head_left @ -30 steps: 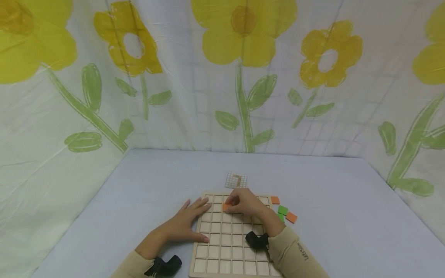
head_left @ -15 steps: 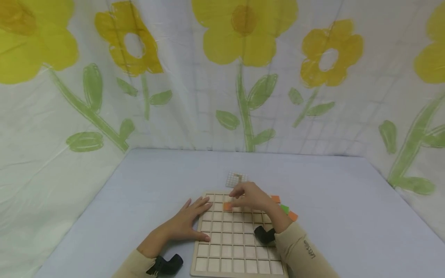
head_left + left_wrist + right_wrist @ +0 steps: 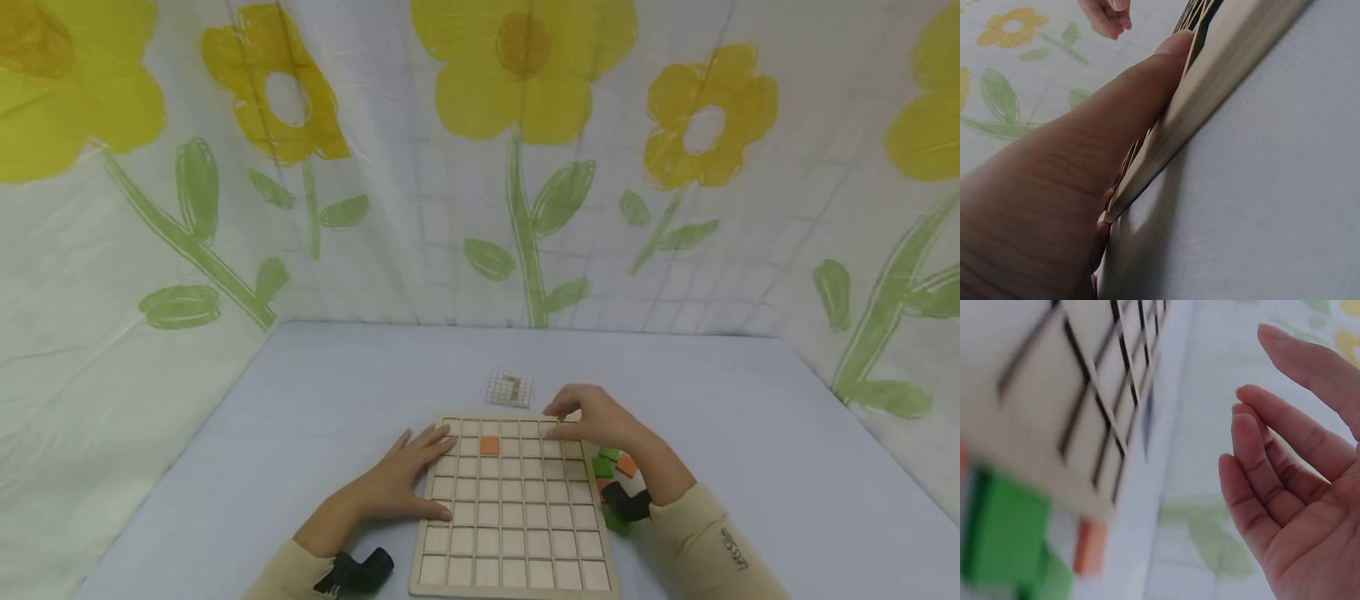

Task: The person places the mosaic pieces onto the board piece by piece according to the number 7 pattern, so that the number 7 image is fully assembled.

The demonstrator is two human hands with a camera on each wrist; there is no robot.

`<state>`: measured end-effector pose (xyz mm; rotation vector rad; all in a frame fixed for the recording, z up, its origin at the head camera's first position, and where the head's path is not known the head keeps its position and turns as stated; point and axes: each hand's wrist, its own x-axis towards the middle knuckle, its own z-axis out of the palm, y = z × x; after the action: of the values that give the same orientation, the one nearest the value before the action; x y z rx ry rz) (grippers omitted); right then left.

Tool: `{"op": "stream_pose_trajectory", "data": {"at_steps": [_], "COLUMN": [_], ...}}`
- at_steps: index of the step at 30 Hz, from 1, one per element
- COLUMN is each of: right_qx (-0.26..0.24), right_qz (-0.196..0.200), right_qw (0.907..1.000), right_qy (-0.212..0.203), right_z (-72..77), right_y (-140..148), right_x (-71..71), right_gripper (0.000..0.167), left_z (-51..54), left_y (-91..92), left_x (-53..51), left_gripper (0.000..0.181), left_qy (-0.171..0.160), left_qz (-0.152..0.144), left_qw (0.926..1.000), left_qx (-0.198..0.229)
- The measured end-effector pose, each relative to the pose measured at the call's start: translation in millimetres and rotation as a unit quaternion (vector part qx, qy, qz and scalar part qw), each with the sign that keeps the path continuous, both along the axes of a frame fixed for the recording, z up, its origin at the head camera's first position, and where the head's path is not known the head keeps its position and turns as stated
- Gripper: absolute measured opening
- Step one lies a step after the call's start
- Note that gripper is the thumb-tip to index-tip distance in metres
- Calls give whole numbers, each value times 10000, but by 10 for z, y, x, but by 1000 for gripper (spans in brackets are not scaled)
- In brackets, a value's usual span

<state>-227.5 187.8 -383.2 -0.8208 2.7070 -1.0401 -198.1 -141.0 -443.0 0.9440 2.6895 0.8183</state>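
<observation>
Green tile [image 3: 617, 524] partly behind right wrist camera [image 3: 628, 504], right fingers [image 3: 1310, 435] loosely parted, left fingers [image 3: 437, 451] outspread.

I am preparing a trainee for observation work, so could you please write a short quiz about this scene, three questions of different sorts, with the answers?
1. True or false: the left hand touches the board, while the right hand holds nothing.
2. Choose one. The small card lies:
A) on the board
B) left of the board
C) beyond the board's far edge
3. Fill in the colour: the visible tile lying in the board's grid is ____.

Key: 1. True. 2. C. 3. Orange.
</observation>
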Motion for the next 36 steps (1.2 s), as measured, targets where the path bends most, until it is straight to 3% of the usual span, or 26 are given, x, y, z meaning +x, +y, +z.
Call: {"op": "stream_pose_trajectory", "data": {"at_steps": [7,15,21,29,36], "right_qx": [154,471,457,407,447], "right_qz": [-387,-612,-527,-742,-934], "right_qw": [9991,9965,9974,9964,9943], "right_qy": [127,329,192,-100,-255], "right_z": [97,38,-38,-97,-152], "right_y": [313,568,668,735,729], "right_x": [43,220,437,707,843], "right_gripper": [33,30,30,32,29], "left_z": [11,8,-5,-21,-9], "left_y": [4,-6,-2,6,5], "left_x": [-6,-6,-18,-14,-3], "left_gripper": [101,101,102,102,101], "left_qy": [-24,-35,-1,-29,-8], "left_qz": [26,98,70,85,64], "left_qw": [10000,9999,9999,9999,10000], "left_qx": [-46,-116,-78,-52,-16]}}
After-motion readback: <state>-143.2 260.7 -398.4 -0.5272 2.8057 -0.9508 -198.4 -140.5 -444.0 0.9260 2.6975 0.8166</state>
